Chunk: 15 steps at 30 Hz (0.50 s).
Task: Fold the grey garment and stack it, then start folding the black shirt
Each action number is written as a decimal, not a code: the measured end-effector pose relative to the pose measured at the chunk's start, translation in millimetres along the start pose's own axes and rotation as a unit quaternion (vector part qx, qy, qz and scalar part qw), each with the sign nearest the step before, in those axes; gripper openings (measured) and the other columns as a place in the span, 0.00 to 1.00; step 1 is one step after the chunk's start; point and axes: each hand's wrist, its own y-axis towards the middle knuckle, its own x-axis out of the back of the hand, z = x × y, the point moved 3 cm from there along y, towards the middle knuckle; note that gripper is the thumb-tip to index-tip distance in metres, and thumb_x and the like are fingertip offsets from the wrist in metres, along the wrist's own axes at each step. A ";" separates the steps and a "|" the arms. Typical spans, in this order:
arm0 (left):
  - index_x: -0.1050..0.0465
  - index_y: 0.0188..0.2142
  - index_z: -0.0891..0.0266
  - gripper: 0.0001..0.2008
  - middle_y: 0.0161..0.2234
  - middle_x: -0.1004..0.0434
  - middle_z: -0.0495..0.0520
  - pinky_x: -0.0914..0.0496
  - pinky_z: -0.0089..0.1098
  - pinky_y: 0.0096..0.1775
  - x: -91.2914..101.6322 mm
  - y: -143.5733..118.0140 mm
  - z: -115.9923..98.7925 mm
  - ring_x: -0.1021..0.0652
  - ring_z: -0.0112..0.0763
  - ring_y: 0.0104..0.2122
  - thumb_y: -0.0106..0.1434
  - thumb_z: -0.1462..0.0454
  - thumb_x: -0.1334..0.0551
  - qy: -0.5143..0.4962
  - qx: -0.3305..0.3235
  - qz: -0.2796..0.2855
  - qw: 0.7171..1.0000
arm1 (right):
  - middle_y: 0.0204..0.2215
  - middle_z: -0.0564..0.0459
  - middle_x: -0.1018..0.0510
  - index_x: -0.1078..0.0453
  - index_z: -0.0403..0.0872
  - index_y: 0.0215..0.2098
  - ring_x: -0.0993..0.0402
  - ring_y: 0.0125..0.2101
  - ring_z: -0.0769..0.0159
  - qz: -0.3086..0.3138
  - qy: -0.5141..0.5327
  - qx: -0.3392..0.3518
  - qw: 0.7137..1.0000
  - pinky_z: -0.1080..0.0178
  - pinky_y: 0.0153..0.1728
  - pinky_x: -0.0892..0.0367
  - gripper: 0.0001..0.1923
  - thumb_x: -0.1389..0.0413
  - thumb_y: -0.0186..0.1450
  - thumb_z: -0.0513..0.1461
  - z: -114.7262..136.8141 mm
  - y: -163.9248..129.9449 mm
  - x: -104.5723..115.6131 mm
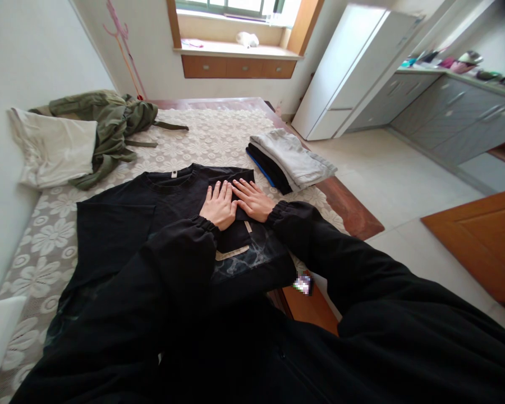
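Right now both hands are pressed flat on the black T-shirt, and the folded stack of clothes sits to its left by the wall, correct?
Not quite. Both the left hand and right hand do lie flat on the black T-shirt, but the folded stack sits to its right, near the table's edge. The head view shows a green jacket on the wall side instead.

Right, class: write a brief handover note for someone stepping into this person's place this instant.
Left hand and right hand: both flat, palms down, side by side on the black T-shirt.
The T-shirt lies on the lace-covered table, its right side folded in.
Done: folded stack at the table's right edge.
Left: finish this shirt; green jacket and white garment lie unfolded.
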 end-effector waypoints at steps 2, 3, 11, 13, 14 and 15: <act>0.52 0.75 0.77 0.36 0.77 0.51 0.68 0.55 0.55 0.74 0.3 -0.1 -0.2 0.51 0.53 0.77 0.76 0.56 0.56 0.002 0.000 0.002 1.000 | 0.78 0.48 0.52 0.48 0.46 0.79 0.61 0.77 0.53 0.000 -0.001 0.000 1.000 0.43 0.76 0.58 0.33 0.57 0.78 0.45 0.2 0.0 0.1; 0.52 0.75 0.78 0.36 0.77 0.52 0.68 0.55 0.55 0.74 0.5 -0.1 -0.4 0.51 0.53 0.77 0.76 0.57 0.56 0.004 0.000 0.004 1.000 | 0.78 0.48 0.52 0.48 0.46 0.79 0.61 0.77 0.53 0.000 -0.001 -0.001 1.000 0.43 0.76 0.58 0.33 0.56 0.78 0.45 0.3 0.0 0.2; 0.52 0.76 0.78 0.36 0.77 0.53 0.67 0.56 0.54 0.75 -0.5 -0.1 -0.4 0.51 0.53 0.77 0.76 0.56 0.57 0.011 0.000 0.005 1.000 | 0.78 0.47 0.52 0.48 0.45 0.79 0.61 0.77 0.52 0.001 -0.004 0.002 1.000 0.43 0.76 0.58 0.33 0.56 0.78 0.44 0.7 -0.3 0.2; 0.52 0.76 0.77 0.35 0.77 0.53 0.67 0.56 0.54 0.74 -1.3 -0.2 0.1 0.51 0.53 0.77 0.76 0.56 0.56 0.010 -0.001 -0.001 1.000 | 0.78 0.47 0.52 0.48 0.45 0.79 0.61 0.77 0.52 0.001 -0.004 0.002 1.000 0.43 0.76 0.58 0.33 0.56 0.79 0.44 0.5 -0.3 0.1; 0.52 0.76 0.76 0.35 0.77 0.52 0.67 0.55 0.54 0.74 -1.6 -0.3 0.3 0.51 0.53 0.77 0.76 0.56 0.56 0.009 -0.002 -0.003 1.000 | 0.78 0.47 0.52 0.48 0.45 0.79 0.61 0.77 0.52 0.001 -0.004 0.002 1.000 0.43 0.76 0.58 0.33 0.56 0.79 0.44 0.5 -0.3 0.1; 0.51 0.76 0.76 0.35 0.77 0.52 0.67 0.55 0.54 0.74 -2.0 -0.3 0.5 0.51 0.53 0.77 0.76 0.56 0.56 0.009 -0.003 -0.005 1.000 | 0.78 0.47 0.52 0.49 0.45 0.79 0.61 0.77 0.52 0.001 -0.004 0.003 1.000 0.43 0.76 0.58 0.33 0.56 0.79 0.44 0.5 -0.3 0.2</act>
